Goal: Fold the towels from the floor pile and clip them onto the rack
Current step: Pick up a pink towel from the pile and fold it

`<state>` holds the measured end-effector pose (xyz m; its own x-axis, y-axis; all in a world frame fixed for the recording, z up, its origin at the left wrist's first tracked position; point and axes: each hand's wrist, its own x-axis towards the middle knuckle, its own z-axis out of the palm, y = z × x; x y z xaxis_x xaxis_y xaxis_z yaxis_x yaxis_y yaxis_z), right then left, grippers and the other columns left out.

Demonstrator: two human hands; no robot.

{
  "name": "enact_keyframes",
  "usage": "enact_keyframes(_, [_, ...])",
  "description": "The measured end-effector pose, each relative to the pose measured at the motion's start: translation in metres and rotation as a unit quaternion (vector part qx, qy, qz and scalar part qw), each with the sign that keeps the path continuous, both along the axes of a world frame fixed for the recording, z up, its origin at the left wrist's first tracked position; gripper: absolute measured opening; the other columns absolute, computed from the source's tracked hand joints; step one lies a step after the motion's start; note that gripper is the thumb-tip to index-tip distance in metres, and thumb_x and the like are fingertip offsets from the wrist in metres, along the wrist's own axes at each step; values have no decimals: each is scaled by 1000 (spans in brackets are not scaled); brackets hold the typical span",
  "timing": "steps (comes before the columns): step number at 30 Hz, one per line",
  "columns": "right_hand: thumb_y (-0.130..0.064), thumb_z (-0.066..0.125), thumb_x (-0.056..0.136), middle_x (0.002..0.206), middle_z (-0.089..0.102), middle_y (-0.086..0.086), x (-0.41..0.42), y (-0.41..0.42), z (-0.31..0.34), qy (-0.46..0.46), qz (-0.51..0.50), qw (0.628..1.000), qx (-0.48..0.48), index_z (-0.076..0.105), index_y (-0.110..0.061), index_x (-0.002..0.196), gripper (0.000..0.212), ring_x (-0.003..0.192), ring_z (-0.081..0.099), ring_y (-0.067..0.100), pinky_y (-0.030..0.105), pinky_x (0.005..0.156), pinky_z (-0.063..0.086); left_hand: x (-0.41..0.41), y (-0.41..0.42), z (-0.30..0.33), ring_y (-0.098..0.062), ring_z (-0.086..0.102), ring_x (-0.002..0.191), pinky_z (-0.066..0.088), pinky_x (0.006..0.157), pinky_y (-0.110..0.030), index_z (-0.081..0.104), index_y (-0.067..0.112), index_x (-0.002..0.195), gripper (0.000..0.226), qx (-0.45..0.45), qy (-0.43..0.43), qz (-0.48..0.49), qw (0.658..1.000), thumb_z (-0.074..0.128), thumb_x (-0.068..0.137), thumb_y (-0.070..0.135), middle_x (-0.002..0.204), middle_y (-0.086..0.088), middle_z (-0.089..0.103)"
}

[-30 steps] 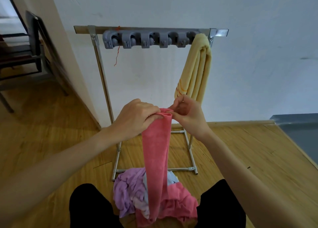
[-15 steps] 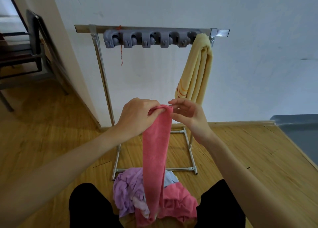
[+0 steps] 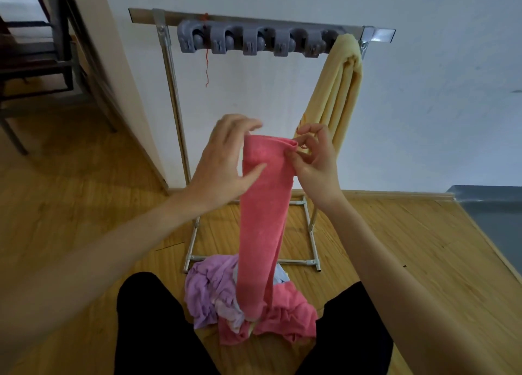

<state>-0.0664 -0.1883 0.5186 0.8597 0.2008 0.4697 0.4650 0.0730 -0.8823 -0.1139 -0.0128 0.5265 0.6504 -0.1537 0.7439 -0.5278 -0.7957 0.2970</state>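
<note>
My right hand (image 3: 313,159) pinches the pink towel's (image 3: 262,219) top corner so the folded strip hangs straight above the floor pile (image 3: 248,304). Left hand (image 3: 226,159) is loose, fingers spread, just steadying it. Rack clips (image 3: 252,42) look free beside the yellow towel (image 3: 343,92).

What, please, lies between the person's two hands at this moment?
In the head view, the folded top of the pink towel spans between the left hand and right hand.
</note>
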Motion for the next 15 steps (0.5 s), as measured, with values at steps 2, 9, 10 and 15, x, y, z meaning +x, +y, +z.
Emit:
enact_keyframes(2, [13,53,87,92,50,11,1,3,0,11,0,1000,5,43,-14,105,33,76,53,16,17,54,46,-5,7,-30,-10,43,116,41,96,-15,38,9,135,86,-88,44,29,995,84,68,33,130,-10,41])
enact_keyframes(9, [8,55,87,89,49,4,1,16,-4,39,-14,998,45,45,-20,99,32,77,50,18,19,54,45,-15,10,-155,-17,64,98,51,91,-38,60,21,106,35,-303,403,-32,863,77,77,11,101,3,66])
enact_keyframes(10, [6,56,87,88,50,3,2,18,-3,41,-19,998,53,45,-21,98,31,79,50,20,20,55,46,-16,6,-167,-17,65,95,52,87,-31,61,17,104,29,-291,422,-33,858,74,80,10,99,2,67])
enact_keyframes(15, [3,57,88,90,51,4,3,23,4,53,-35,995,78,47,-22,96,29,84,50,23,28,58,45,-11,-17,-189,-14,65,93,53,82,-21,62,7,106,27,-308,466,-17,829,73,82,13,102,-5,67])
